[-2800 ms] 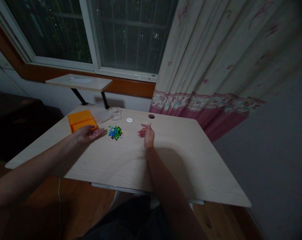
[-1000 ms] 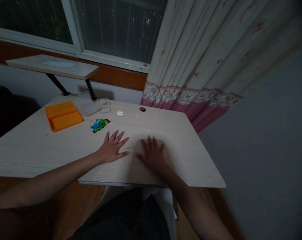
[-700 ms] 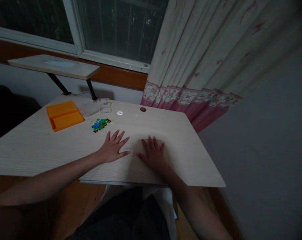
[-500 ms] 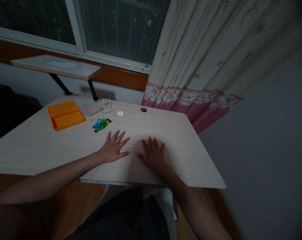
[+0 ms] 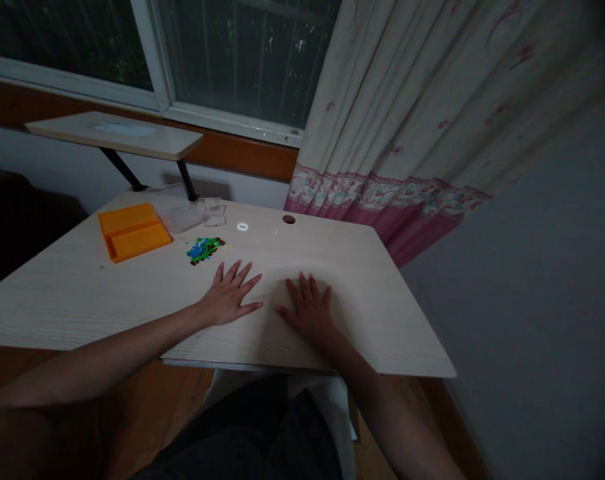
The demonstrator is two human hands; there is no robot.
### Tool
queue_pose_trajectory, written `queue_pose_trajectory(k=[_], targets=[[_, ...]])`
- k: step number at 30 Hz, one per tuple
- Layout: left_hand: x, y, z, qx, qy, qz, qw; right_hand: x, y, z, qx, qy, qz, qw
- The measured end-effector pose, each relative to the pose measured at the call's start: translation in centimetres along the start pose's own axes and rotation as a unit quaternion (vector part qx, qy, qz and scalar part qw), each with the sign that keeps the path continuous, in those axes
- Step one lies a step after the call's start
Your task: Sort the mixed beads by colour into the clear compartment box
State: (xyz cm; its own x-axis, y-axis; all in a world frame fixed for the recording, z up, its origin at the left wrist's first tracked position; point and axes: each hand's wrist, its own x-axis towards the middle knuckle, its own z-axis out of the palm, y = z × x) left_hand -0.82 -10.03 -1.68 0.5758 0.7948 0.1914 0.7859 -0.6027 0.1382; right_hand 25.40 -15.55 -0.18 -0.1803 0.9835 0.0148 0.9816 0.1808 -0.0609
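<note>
My left hand point(image 5: 227, 297) lies flat on the pale wood-grain table point(image 5: 377, 313), fingers spread, holding nothing. To its right, my right hand point(image 5: 309, 308) also rests palm down with its fingers apart and nothing in it. Just beyond the left hand is a pile of small blue, green and brown pieces point(image 5: 205, 249), too small to make out one by one. An orange tray point(image 5: 135, 233) with a ridge across it sits left of the pile.
Behind the pile are a clear plastic box point(image 5: 182, 215) and smaller clear containers point(image 5: 214, 212). A raised shelf point(image 5: 117, 137) on black legs stands at the back left. A round hole point(image 5: 289, 219) is near the back edge. A curtain point(image 5: 382, 133) hangs beyond the table.
Both hands stay in place on the table. Only a very slight shift of the whole view shows.
</note>
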Motion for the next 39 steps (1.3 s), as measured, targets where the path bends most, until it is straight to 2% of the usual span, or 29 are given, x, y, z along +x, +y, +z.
queue_pose_trajectory(k=[16,21,25,29,32,35,37,39], targets=[[-0.1,-0.3,-0.2,-0.019,0.012,-0.001,1.000,-0.3,0.0,-0.4,0.027,0.022,0.005,0.999],[0.2,-0.9,-1.5,-0.044,0.016,0.012,0.999,-0.2,0.3,-0.6,0.072,0.036,0.011,0.997],[0.0,-3.1,-3.7,-0.060,0.063,0.041,0.995,0.1,1.2,-0.4,0.126,0.062,0.014,0.990],[-0.5,-7.2,-5.1,-0.061,0.122,-0.018,0.991,0.8,2.3,-0.3,0.172,0.099,-0.009,0.980],[-0.6,-10.8,-4.8,-0.041,0.143,-0.051,0.988,1.4,3.0,-0.3,0.190,0.117,-0.028,0.974],[-0.2,-13.6,-3.8,-0.014,0.137,-0.052,0.989,1.9,3.4,-0.4,0.214,0.138,-0.065,0.965],[0.2,-14.5,-3.4,-0.006,0.125,-0.048,0.991,2.2,3.5,-0.5,0.233,0.151,-0.084,0.957],[0.5,-14.5,-3.4,-0.003,0.121,-0.039,0.992,2.3,3.4,-0.8,0.245,0.154,-0.097,0.952]])
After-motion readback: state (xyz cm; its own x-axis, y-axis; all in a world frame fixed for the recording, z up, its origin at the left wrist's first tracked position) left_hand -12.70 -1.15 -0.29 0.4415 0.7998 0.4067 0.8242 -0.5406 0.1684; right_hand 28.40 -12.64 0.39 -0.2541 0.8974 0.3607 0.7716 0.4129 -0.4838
